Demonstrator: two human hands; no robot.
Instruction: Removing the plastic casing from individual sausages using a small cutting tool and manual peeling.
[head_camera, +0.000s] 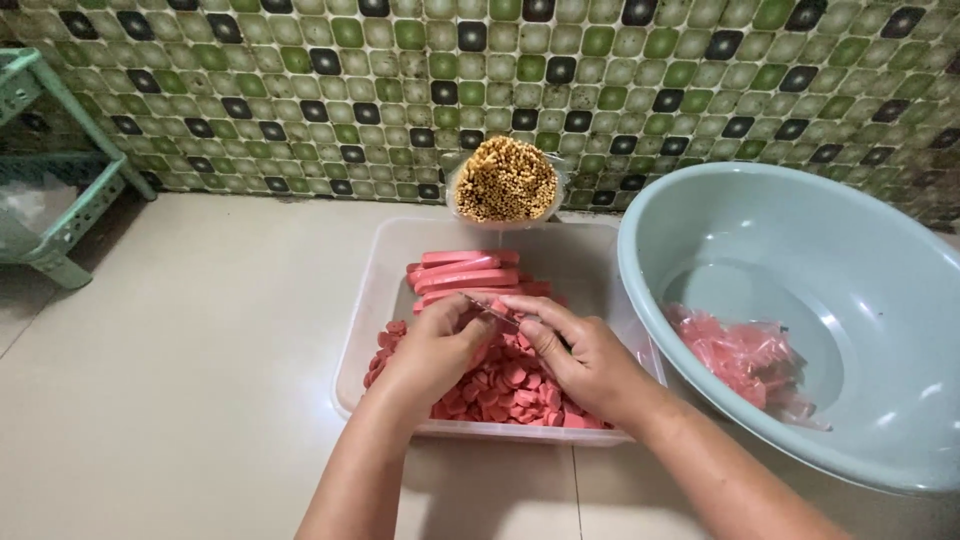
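Hands come first, nearest us: our left hand (432, 350) and right hand (585, 360) meet over a clear plastic tub (372, 310). Between them we pinch a thin skewer (492, 310), fingers of both hands closed around it; whether a slice is on it we cannot tell. Under the hands lies a heap of pink sausage slices (505, 385), filling the near half of the tub. At twelve o'clock from the hands, in the far half, whole pink sausages (465, 275) are stacked, uncut. We judge the slicing well along but not finished, and the skewering barely begun, since no finished skewers show. At three o'clock stands a large pale green basin (850, 260) holding crumpled pink wrappers (745, 355). Beyond the tub, at twelve, a cup of bamboo skewers (505, 180) stands against the green tiled wall (650, 80). At ten o'clock, far off, a green plastic rack (70, 190) stands on the pale floor (200, 350).
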